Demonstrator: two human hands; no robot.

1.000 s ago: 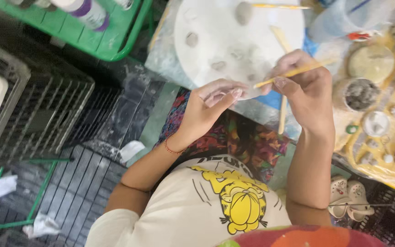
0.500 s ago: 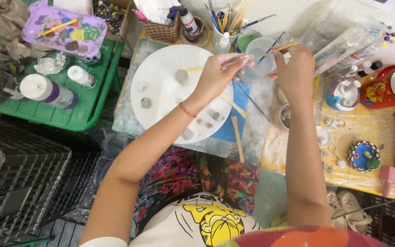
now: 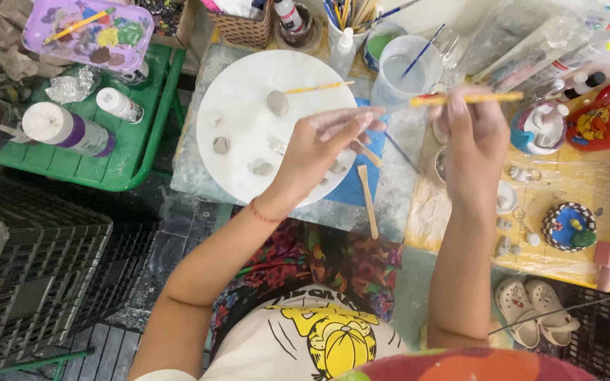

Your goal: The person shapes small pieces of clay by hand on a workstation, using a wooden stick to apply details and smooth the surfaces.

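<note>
The right hand [image 3: 476, 137] pinched a thin yellow brush [image 3: 464, 98] at mid-handle, held crosswise above the fingers. It looked light, stiff and best gripped there. The left hand [image 3: 319, 144] hovered alongside, fingers loosely extended, empty.

both bare arms are stretched forward — left hand [image 3: 323, 144] held flat, fingers extended; right hand [image 3: 476, 137] curled closed, fingers pinched.
</note>
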